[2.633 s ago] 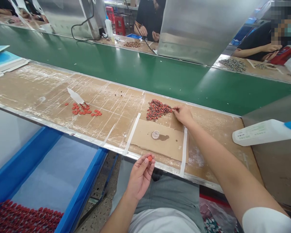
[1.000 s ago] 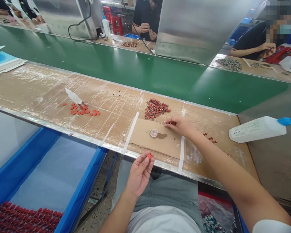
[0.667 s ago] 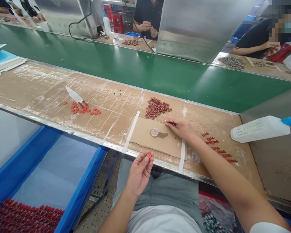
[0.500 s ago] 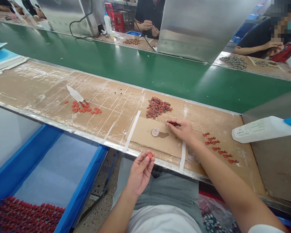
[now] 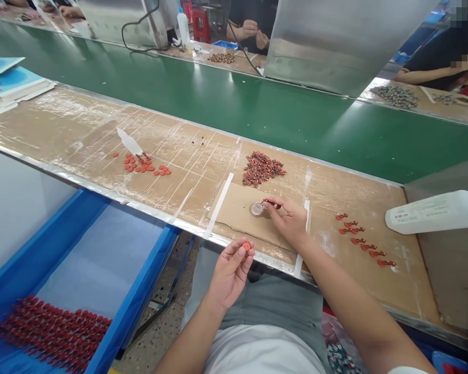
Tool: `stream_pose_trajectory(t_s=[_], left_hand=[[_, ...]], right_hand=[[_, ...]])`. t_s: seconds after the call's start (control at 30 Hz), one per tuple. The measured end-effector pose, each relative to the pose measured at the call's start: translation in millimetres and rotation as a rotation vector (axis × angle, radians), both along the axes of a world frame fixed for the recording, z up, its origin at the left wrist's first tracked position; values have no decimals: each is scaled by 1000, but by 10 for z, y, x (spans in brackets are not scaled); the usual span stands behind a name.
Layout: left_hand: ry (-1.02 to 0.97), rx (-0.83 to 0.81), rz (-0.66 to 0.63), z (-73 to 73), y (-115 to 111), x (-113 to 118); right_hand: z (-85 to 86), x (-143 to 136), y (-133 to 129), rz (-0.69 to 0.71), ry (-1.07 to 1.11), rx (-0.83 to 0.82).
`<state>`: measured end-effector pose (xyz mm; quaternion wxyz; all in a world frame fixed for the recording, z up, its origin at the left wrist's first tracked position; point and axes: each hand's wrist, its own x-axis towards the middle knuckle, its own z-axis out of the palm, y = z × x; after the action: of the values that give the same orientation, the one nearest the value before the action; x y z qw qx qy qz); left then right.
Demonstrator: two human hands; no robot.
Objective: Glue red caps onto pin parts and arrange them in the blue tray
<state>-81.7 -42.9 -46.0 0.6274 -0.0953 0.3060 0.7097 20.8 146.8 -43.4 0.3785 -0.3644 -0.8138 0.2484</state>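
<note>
Between thumb and fingers, my left hand (image 5: 231,272) pinches a small red disc (image 5: 246,246) in front of the table edge. My right hand (image 5: 287,217) is closed on a small red figure-like piece (image 5: 264,201), held at the rim of a small clear round cup (image 5: 257,209). The cup stands on a flat cardboard sheet (image 5: 237,213). Behind the sheet lies a pile of small red and dark pieces (image 5: 262,169). Right of my right hand, several red pieces on disc bases (image 5: 359,240) lie in rows.
Loose red discs (image 5: 130,163) and a white pointed strip (image 5: 129,141) lie to the left. A white bottle (image 5: 432,212) leans at the right. Beyond runs a green belt (image 5: 218,93), with co-workers behind it. A blue tray (image 5: 140,291) below left holds rows of red pieces.
My right hand has moved left, bringing its red piece from beside the pile to the clear cup. The left hand keeps its disc almost in place. The whole view has shifted slightly.
</note>
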Motion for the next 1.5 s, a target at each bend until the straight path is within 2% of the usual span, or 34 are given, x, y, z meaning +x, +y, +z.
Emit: stream_pose_trajectory(t_s=[0.37,0.57,0.67,0.83,0.93,1.03,1.13,1.2,1.33,1.5], left_hand=[[5,21,-4,1,18,-5],[25,26,-10,-5,9,-8],[28,26,-10,-14,5,-12],[22,33,6,6,56,-25],[22,49,34,37,117,-29],[14,57,44,84,171,-17],[20,69,44,148,203,17],[41,82,38,193,215,47],[79,104,16,268,233,110],[88,112,4,312,239,173]], right_hand=[[-51,-11,49,101,-12,88],[-81,-43,91,172,111,221],[-68,-51,84,192,135,237],[-33,-64,21,51,179,111],[16,-83,-23,-33,285,-84],[118,-85,-109,-45,424,-306],[253,-35,-300,-42,523,-441],[329,26,-478,-42,545,-460],[381,160,-788,-21,531,-383],[326,259,-889,35,502,-277]])
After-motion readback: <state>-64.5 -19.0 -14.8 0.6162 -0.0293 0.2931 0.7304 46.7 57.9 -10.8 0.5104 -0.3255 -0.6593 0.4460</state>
